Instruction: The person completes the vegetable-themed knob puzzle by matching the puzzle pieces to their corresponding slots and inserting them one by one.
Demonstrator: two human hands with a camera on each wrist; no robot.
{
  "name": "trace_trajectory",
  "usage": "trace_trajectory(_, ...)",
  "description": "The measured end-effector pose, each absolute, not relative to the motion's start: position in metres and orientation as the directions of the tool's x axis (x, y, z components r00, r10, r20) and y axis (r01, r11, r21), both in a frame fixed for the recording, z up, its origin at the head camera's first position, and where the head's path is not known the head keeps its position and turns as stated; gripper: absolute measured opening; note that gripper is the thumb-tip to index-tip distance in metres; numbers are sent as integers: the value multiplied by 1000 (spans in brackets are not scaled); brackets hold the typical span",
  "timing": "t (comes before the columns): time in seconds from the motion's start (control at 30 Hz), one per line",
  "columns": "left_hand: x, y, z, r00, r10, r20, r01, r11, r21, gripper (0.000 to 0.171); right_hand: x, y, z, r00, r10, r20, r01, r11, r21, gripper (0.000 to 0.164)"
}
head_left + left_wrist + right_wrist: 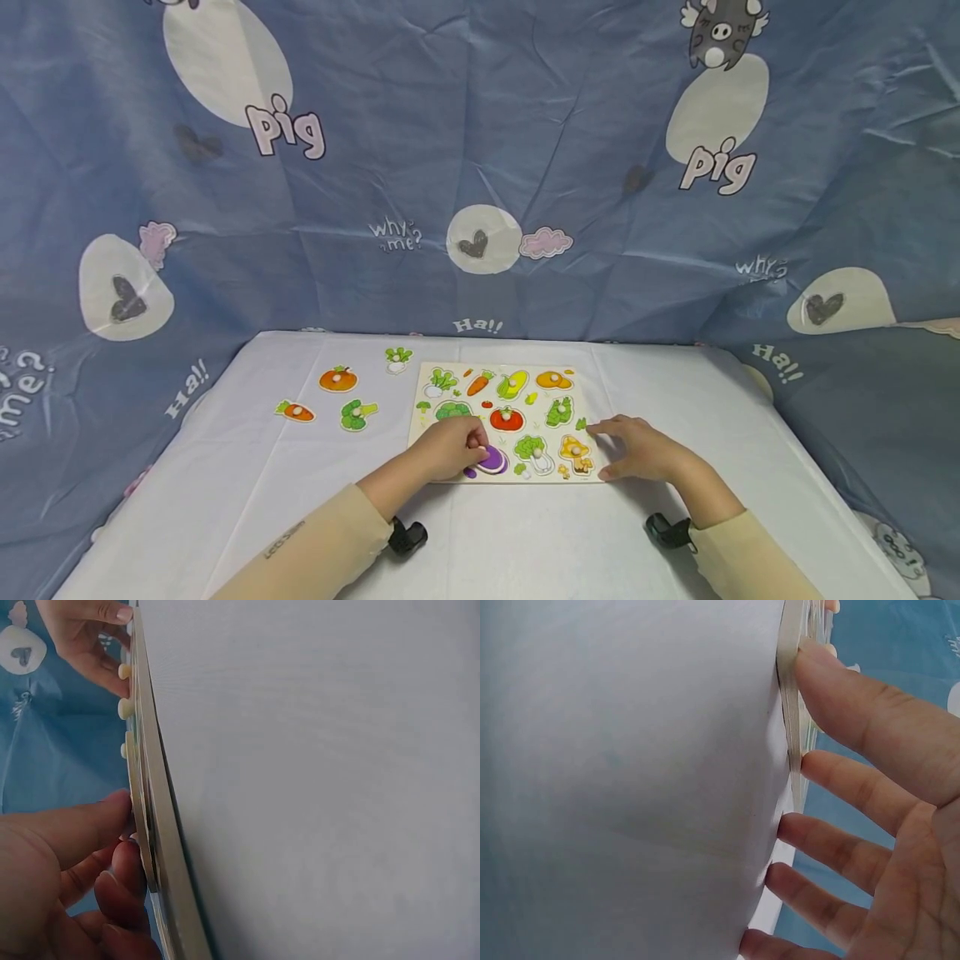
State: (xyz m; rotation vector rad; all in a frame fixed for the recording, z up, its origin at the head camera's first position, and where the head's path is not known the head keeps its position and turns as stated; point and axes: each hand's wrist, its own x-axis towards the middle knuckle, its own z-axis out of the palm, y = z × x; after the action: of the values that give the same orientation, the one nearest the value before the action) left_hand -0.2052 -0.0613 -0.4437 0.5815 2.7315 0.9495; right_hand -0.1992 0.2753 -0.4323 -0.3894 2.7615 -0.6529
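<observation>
On the white table lies a vegetable peg puzzle board point(543, 400). My left hand point(452, 447) pinches the purple eggplant piece point(492, 459) over the lower left of the board; in the left wrist view this piece point(142, 817) sits tilted at the board's surface, its knob hidden by the fingers. My right hand point(637, 450) rests at the board's right edge, fingers spread; the right wrist view shows its thumb on the board edge point(789, 667) and other fingertips on the cloth. Tomato point(507, 419), cabbage point(533, 454) and mushroom point(576, 455) pieces lie in the board between the hands.
Left of the board lie loose pieces: a pumpkin point(338, 379), a carrot point(296, 412), a broccoli point(357, 414) and a white radish point(397, 360). A blue printed cloth point(420, 283) hangs behind the table. Black wrist cameras point(408, 538) sit under both forearms.
</observation>
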Motion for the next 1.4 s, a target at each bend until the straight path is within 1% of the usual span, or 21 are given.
trace_trajectory(0.37,-204,-57,-442,-901,427,-80,282,716,639,17,-200,275,-433,-930,-309,-199,-192,871,-452,74)
trace_trajectory(0.77,-200,-55,-438,-910,405,-93,263,734,626,19,-200,275,-434,-930,-306,-203,-187,870,-456,74)
trace_trajectory(1.03,-201,-54,-438,-907,409,-100,273,752,600,20,-201,275,-434,-928,-311,-206,-190,869,-456,74)
trace_trajectory(1.4,-202,-58,-441,-896,431,-108,266,715,646,17,-199,275,-434,-927,-311,-207,-186,864,-467,74)
